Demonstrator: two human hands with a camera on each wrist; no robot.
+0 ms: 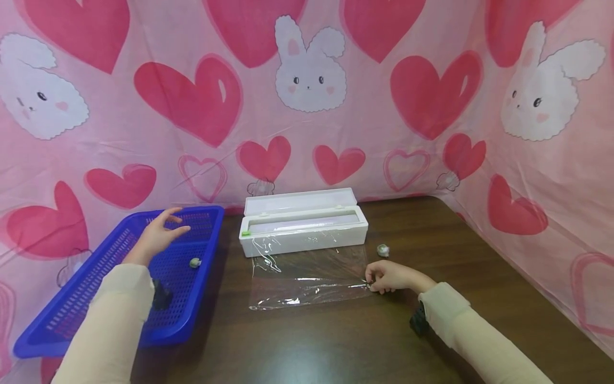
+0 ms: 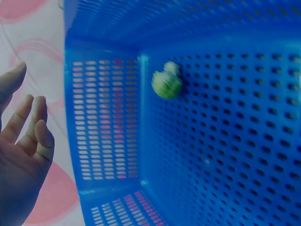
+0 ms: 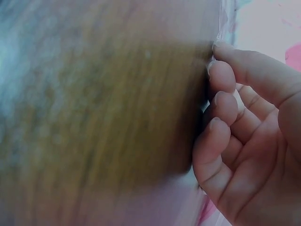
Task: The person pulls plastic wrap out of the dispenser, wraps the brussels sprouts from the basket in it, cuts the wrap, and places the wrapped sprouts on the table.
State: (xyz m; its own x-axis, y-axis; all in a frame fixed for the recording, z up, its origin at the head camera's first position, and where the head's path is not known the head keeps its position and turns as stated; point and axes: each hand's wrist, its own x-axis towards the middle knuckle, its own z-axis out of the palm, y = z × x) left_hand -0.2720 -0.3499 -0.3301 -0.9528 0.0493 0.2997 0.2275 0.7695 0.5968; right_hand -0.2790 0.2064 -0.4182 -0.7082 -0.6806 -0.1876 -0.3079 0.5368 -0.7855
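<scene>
My right hand pinches the right edge of a sheet of clear cling film between thumb and fingers. The film runs over the front of a white cling film dispenser box, whose lid stands raised, and spreads across the table. Above the blue basket hovers my left hand, fingers loosely bent and apart, holding nothing. Inside the basket lies a small round green thing with a pale nub. A similar small green and white ball sits on the table just beyond my right hand.
The brown wooden table carries everything. A pink cloth with hearts and rabbits hangs behind and along the sides. A small green piece shows at the box's left front corner.
</scene>
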